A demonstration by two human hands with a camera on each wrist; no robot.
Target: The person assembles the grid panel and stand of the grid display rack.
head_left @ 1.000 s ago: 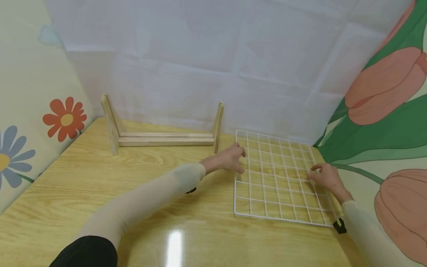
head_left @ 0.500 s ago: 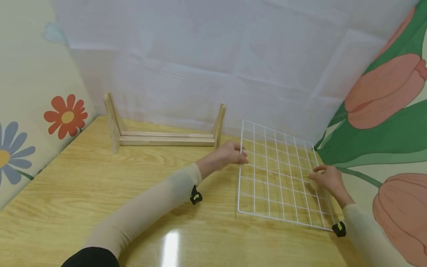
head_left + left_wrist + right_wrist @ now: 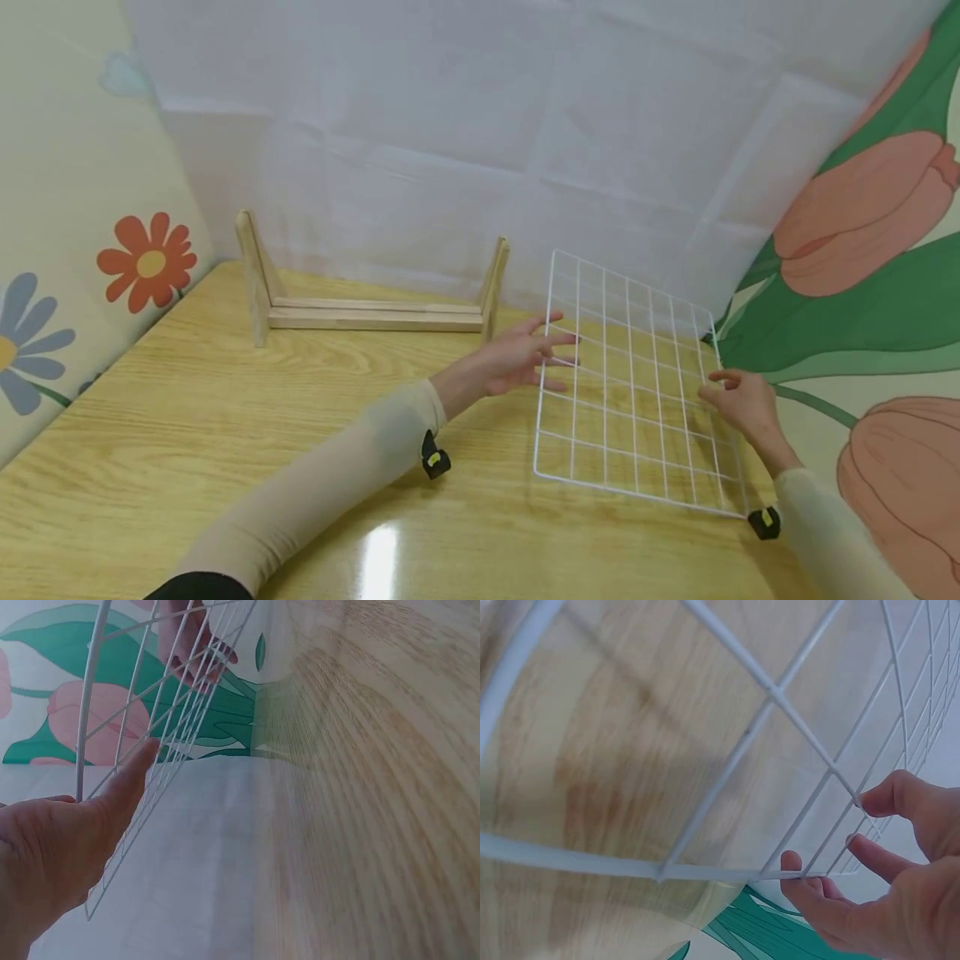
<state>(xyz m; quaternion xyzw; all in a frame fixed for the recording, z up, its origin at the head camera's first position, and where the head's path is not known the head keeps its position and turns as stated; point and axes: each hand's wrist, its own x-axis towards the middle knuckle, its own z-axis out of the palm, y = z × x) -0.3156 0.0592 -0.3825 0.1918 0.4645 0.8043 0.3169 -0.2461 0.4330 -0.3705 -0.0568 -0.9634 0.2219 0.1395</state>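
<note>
A white wire grid panel is tilted up at the right of the table, its far edge raised and its near edge low by the tabletop. My left hand is at the panel's left side, fingers spread and reaching past the edge wire; the left wrist view shows the thumb stretched along the wires. On the opposite side my right hand pinches the panel near its right edge. In the right wrist view its thumb and fingertips meet the wires.
At the back left of the wood-grain table stands a wooden frame with two upright ends joined by low bars. A white cloth hangs behind. Flower-patterned walls close in on the left and right.
The panel's far edge has risen from near the table into a steeper tilt. The left hand's fingers have spread out from their curled position at the edge, while the right hand stays nearly in place.
</note>
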